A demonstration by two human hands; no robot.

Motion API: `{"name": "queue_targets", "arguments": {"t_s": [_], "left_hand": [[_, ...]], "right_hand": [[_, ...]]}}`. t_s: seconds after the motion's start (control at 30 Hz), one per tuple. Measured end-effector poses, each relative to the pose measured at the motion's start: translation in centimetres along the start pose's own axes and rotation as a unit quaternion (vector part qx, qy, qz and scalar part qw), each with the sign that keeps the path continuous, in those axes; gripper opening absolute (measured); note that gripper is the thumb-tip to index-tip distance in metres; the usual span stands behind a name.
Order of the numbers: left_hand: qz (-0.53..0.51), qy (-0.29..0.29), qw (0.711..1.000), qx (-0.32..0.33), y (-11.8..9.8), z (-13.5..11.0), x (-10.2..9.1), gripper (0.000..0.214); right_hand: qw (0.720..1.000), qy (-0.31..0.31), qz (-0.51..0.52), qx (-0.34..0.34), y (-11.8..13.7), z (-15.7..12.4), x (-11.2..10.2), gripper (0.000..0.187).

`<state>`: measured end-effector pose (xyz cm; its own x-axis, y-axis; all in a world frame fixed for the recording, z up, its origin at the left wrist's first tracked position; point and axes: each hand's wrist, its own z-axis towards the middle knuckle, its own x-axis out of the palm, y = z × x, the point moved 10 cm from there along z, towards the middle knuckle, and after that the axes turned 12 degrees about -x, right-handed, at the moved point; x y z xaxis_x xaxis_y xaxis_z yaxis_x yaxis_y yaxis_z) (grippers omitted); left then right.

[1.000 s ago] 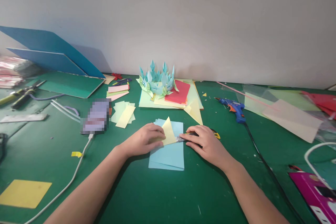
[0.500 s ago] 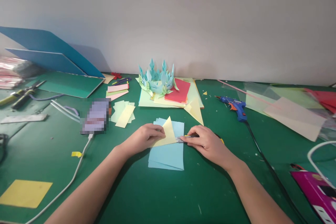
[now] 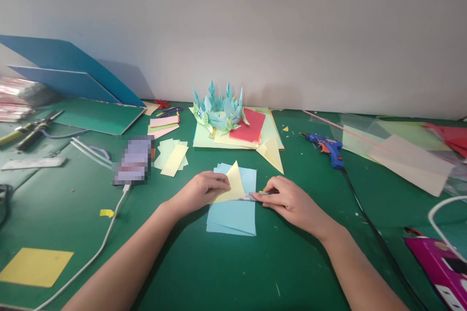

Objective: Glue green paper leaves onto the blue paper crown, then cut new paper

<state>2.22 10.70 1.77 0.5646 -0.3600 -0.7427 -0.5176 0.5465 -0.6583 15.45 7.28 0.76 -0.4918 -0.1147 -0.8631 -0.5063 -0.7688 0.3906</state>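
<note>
My left hand (image 3: 206, 188) pinches a folded pale yellow paper (image 3: 235, 184) between thumb and fingers, its pointed corner facing away from me. My right hand (image 3: 288, 199) is closed around a utility knife (image 3: 249, 197), whose handle is mostly covered by the fingers. The thin metal blade reaches left to the yellow paper's lower fold, its tip hidden there. Beneath both lies a small stack of light blue paper sheets (image 3: 233, 218) on the green tabletop.
Behind stands a blue and green folded-paper crown (image 3: 219, 112) beside red paper (image 3: 250, 125). A blue glue gun (image 3: 328, 148) lies right; a phone (image 3: 133, 160) with a white cable lies left. Further left are pliers (image 3: 34, 131). A magenta power strip (image 3: 434, 267) sits at lower right.
The knife blade has moved left, further into the yellow paper's fold, with my right hand shifting slightly. My left hand and the paper stay almost still.
</note>
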Motion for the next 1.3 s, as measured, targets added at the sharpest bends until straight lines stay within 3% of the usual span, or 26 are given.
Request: {"name": "queue_targets", "arguments": {"t_s": [0.63,1.3], "left_hand": [[-0.016,0.008,1.000,-0.010,0.0,0.2,0.1,0.026],[-0.031,0.023,0.999,-0.023,-0.2,0.4,0.0,0.028]], "right_hand": [[0.997,0.042,-0.056,-0.028,1.9,1.4,1.2,0.033],[0.994,0.024,-0.087,-0.059,2.9,2.1,1.2,0.031]]}}
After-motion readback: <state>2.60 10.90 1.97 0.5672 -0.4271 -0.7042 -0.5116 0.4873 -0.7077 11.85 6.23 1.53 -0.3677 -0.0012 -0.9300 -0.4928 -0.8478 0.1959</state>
